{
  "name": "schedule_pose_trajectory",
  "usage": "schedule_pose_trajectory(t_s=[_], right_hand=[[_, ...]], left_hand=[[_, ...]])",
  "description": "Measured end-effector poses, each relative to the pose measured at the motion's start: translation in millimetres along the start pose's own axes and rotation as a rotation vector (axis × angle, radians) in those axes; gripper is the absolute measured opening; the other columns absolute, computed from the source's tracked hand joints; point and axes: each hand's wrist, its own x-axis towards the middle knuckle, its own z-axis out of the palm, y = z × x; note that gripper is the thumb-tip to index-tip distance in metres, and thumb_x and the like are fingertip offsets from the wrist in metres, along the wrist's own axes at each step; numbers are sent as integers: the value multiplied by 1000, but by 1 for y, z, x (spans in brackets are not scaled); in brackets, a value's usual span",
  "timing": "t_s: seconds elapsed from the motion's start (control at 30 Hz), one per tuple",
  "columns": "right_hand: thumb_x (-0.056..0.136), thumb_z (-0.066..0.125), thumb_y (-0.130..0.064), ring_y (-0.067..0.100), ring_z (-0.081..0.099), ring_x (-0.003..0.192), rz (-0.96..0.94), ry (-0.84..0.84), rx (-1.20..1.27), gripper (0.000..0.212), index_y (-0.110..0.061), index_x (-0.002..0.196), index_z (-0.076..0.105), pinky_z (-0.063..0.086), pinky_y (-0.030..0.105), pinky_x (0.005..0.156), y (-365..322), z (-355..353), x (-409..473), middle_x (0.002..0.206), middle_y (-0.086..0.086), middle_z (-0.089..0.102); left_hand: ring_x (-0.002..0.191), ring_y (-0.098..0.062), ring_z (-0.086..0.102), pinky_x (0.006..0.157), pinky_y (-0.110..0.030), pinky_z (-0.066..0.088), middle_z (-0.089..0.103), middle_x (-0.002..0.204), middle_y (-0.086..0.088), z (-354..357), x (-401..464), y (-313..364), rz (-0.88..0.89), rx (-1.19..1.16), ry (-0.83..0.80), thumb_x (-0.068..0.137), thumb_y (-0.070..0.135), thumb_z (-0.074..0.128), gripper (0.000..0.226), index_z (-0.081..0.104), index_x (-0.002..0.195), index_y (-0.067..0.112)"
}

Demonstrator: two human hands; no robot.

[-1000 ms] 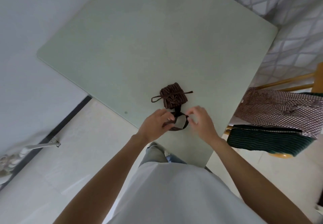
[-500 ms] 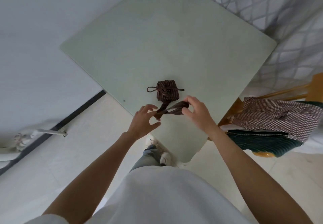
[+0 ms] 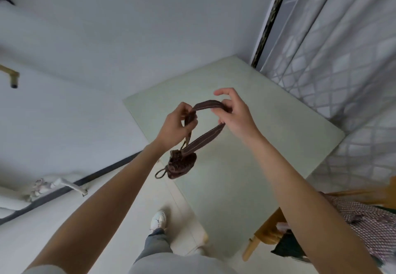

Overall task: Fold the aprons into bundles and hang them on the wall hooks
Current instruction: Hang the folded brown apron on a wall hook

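Lifted off the tabletop (image 3: 246, 124) a second earlier, the bundled apron (image 3: 182, 164) hung from its strap (image 3: 206, 104), pinched by left hand (image 3: 174, 126) and right hand (image 3: 234, 113), ready for hanging.

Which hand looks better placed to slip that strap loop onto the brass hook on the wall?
Left, probably. The left hand pinches the strap loop on the side nearer the brass hook; the right hand holds the far end, and the bundle hangs below.
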Motion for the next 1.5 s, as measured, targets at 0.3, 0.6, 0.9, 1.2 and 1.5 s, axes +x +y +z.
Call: schedule_pose_trajectory(t_s=[0.3,0.6,0.9,1.2,1.5], right_hand=[[81,62,-5,27,60,70,-117,-184,-77,44,-23,118,46,49,34,71,-69,73,72,73,1,62],[81,66,-13,10,50,64,-226,-132,-238,26,-23,97,48,37,19,61,-142,129,165,75,0,61],[79,63,3,17,51,73,-406,-135,-144,36,-27,95,53,41,28,73,-240,146,278,79,7,54],[78,73,-13,11,57,71,-707,8,-141,20,-18,90,59,46,20,71,-314,172,387,80,-5,61],[75,78,-23,5,45,43,-885,70,-87,17,-16,77,63,37,17,50,-356,205,450,65,-7,55]], left_hand=[[79,-18,64,84,-33,51,64,86,-6,-113,34,8,25,-232,-47,90,8,58,19,46,105,8],[74,-20,61,76,-30,52,58,88,6,-247,109,18,217,92,-103,87,4,61,20,47,94,17],[84,-12,62,86,-29,47,66,89,1,-349,192,74,204,23,-90,86,17,66,26,51,107,19],[71,-12,55,64,-24,50,57,84,2,-423,236,110,299,-64,185,94,5,51,9,52,95,14],[64,-6,60,59,-21,52,63,82,2,-477,274,119,278,9,444,92,2,52,18,63,84,13]])
